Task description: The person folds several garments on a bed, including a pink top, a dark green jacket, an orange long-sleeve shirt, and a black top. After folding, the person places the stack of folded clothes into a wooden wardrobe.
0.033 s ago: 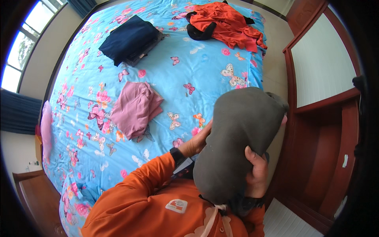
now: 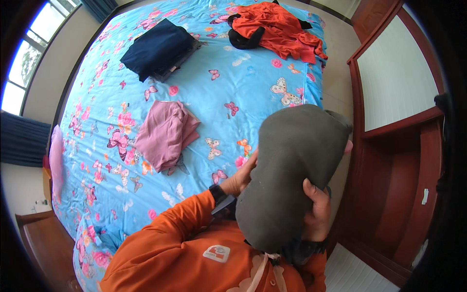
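A folded dark grey garment [image 2: 292, 165] is held up in front of my chest, its kind not clear from the folds. My left hand [image 2: 243, 176] grips its left side, most of the fingers hidden behind the cloth. My right hand [image 2: 318, 208] has its thumb pressed on the lower right face, with the other fingers out of sight. A small pink bit shows at the garment's right edge. On the bed, left of my hands, lies a folded pink garment [image 2: 165, 134].
The bed [image 2: 214, 170] has a blue cover with butterflies and flowers. Folded dark blue clothes [image 2: 158, 48] rest on a stack farther back. A loose orange and black garment [image 2: 279, 29] lies at the far right. A reddish wooden cabinet [image 2: 384, 194] with open shelves stands to the right.
The grey garment and both hands have shifted very slightly left and up. The clothes on the bed stay as they were.
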Demonstrator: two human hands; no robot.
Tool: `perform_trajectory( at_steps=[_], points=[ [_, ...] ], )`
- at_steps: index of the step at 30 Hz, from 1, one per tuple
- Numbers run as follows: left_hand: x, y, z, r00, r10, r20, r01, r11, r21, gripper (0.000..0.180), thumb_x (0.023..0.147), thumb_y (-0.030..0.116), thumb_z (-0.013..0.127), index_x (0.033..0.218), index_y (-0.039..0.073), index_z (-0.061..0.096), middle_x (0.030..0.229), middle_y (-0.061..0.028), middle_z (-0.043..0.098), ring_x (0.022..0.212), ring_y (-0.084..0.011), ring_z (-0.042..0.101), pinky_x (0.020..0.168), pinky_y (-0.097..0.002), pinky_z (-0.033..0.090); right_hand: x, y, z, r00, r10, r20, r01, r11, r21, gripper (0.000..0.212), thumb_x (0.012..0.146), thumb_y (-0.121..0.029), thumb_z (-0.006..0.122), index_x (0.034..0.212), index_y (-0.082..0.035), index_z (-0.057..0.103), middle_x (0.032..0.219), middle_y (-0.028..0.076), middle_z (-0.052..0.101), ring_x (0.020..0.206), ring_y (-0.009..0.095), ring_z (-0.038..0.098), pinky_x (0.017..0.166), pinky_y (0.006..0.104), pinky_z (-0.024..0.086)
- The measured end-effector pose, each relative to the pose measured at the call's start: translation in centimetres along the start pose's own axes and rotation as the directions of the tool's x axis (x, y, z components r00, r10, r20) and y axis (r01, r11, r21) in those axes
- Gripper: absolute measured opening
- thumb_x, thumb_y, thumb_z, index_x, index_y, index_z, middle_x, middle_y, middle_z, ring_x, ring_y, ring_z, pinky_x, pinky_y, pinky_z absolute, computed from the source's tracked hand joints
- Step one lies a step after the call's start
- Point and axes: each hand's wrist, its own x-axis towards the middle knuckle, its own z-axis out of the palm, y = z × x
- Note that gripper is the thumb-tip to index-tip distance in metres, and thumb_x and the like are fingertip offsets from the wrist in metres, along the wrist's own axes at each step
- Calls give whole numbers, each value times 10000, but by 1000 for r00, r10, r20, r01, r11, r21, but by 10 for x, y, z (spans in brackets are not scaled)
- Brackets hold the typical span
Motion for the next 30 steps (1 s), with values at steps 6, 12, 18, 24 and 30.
perform_trajectory(
  at_steps=[6,12,18,24,30],
  points=[
    [-55,-8,-26,982,-147,-123,64,857,-511,585,907,412,600,1342,52,448,1332,-135,501,1217,-271,478,1045,-423,384,17,4,-18,997,-37,-64,33,997,-69,504,850,-180,691,1291,13,543,1192,110,617,1071,240,583,942,350,465],
    [-116,29,-65,860,-127,-494,-152,860,-487,489,848,380,668,1218,67,602,1170,-111,659,1061,-288,627,961,-475,503,61,40,-33,999,-6,45,14,985,-169,548,890,-122,651,1383,29,466,1331,121,558,1151,227,580,992,341,452],
    [-183,107,-121,622,535,-572,-655,756,-5,472,877,436,614,1177,72,630,1143,-89,671,1027,-258,636,928,-414,512,91,75,-23,922,145,359,-96,984,-151,577,950,-101,615,1453,-21,344,1291,208,582,1038,218,666,832,281,573],
    [-245,102,-232,528,419,-739,-470,869,157,463,934,404,590,1270,85,594,1276,-93,623,1154,-271,594,1031,-433,448,98,85,-59,981,154,121,-128,971,-200,414,958,-114,596,1341,-10,478,1181,176,634,933,172,668,772,247,563],
    [-265,87,-258,495,369,-787,-526,848,67,451,916,336,635,1265,56,587,1268,-107,626,1164,-279,588,1041,-424,444,94,91,-112,996,53,67,-60,992,111,325,992,-123,545,1296,-13,521,1104,147,661,885,144,657,753,246,551]
  ],
)
